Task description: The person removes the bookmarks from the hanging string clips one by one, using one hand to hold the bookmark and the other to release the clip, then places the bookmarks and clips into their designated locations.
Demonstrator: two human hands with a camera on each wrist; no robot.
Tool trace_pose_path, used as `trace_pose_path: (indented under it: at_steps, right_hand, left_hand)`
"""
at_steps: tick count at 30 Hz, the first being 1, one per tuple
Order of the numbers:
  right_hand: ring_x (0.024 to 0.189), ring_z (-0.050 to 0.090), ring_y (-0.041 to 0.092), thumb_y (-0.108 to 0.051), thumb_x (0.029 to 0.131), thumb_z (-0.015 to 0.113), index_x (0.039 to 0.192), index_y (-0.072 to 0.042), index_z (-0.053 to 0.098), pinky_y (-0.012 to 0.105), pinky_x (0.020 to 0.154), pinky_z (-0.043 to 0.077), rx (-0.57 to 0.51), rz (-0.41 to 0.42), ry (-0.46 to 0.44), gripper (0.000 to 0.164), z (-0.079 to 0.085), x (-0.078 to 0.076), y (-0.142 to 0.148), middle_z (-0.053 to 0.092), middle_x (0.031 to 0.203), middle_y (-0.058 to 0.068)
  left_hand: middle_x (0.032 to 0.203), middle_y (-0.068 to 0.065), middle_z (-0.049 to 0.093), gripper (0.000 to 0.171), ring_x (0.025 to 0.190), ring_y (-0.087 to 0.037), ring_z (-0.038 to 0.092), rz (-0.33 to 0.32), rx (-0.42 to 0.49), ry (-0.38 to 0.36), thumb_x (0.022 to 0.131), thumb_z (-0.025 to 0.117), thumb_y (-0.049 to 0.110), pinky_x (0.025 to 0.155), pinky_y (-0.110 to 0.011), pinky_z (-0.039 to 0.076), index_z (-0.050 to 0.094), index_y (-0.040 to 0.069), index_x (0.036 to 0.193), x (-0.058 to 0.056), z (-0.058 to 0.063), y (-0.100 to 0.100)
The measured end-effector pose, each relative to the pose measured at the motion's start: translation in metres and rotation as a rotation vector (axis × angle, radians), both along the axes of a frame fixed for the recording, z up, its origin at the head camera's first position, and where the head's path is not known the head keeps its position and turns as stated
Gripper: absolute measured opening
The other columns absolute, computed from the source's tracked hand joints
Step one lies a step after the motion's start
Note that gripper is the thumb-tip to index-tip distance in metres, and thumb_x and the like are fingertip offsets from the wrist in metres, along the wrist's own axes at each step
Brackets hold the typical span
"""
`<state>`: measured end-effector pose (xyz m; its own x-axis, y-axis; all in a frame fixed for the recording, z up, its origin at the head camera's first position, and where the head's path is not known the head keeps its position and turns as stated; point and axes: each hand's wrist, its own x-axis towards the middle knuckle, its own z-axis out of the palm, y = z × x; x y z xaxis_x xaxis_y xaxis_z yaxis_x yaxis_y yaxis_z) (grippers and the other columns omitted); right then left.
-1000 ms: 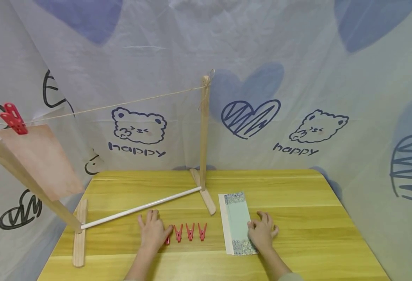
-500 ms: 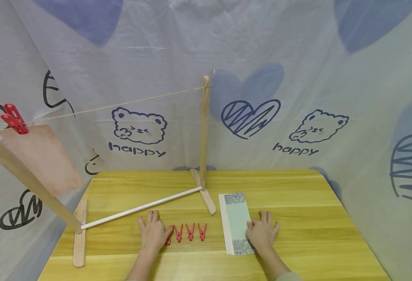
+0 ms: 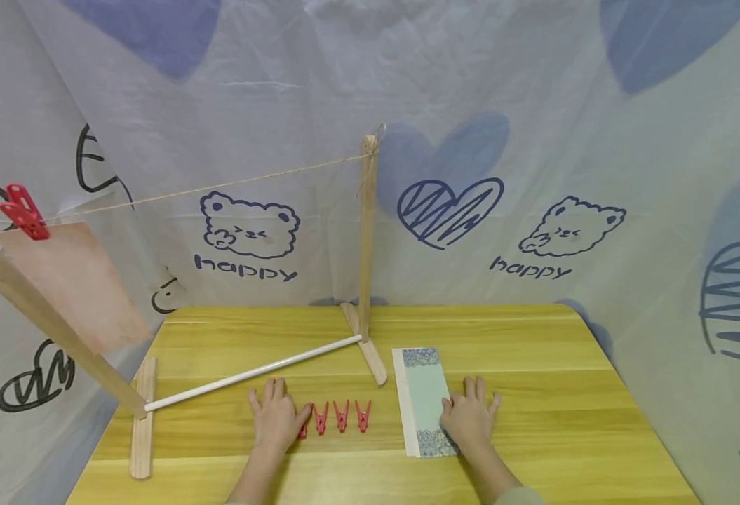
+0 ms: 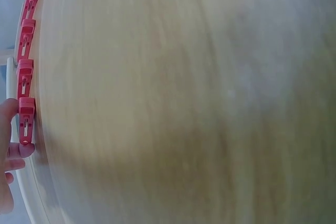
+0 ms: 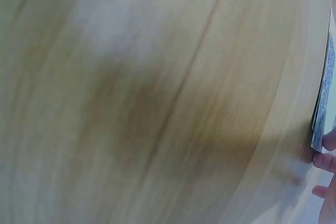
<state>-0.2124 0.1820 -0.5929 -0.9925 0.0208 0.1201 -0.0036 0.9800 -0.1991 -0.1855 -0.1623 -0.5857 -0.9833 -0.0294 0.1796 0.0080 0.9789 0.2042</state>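
In the head view my left hand point(image 3: 275, 421) lies at the left end of a row of red clothespins point(image 3: 341, 416), mostly covering the nearest one. The left wrist view has that end clothespin point(image 4: 26, 121) pinched between thumb and index finger. My right hand point(image 3: 471, 421) is at the right edge of a pale green paper sheet point(image 3: 425, 396) with blue patterned bands at both ends. Thumb and index finger pinch the sheet's edge point(image 5: 321, 108) in the right wrist view. A whitish strip shows along its left side. Both hands are low at the table.
A wooden stand with an upright post point(image 3: 367, 238) and white crossbar point(image 3: 252, 372) spans the table's left half. From its string point(image 3: 218, 186) a pinkish paper point(image 3: 76, 287) hangs by a red clothespin point(image 3: 25, 212). A printed cloth point(image 3: 344, 84) surrounds the wooden table point(image 3: 553, 421).
My right hand has shifted slightly left over the edge of the green sheet, and its fingers have spread a little straighter. The left hand has barely moved.
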Motion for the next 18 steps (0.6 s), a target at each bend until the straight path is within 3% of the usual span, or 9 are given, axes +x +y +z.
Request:
trace_pose_path:
  at_steps: [8, 18]
  right_hand:
    - [0.131, 0.022, 0.038, -0.035, 0.087, 0.052, 0.098, -0.009, 0.068, 0.062, 0.099, 0.01, 0.023, 0.008, 0.018, 0.033, -0.0028, -0.0002, 0.0015, 0.042, 0.132, 0.019]
    - [0.129, 0.024, 0.038, -0.037, 0.087, 0.053, 0.099, -0.009, 0.067, 0.064, 0.098, 0.012, 0.027, 0.009, 0.048, 0.034, -0.004, 0.0017, 0.0052, 0.043, 0.13, 0.02]
  left_hand:
    - [0.124, -0.019, 0.047, 0.047, 0.121, -0.035, 0.032, -0.006, -0.009, 0.009, 0.082, 0.06, 0.047, 0.098, -0.06, 0.013, 0.064, 0.0, 0.079, 0.0011, -0.0013, 0.0005]
    - [0.13, -0.021, 0.044, 0.049, 0.125, -0.036, 0.03, -0.008, 0.006, -0.036, 0.088, 0.053, 0.044, 0.1, -0.061, 0.012, 0.063, -0.002, 0.099, 0.002, -0.0048, 0.0012]
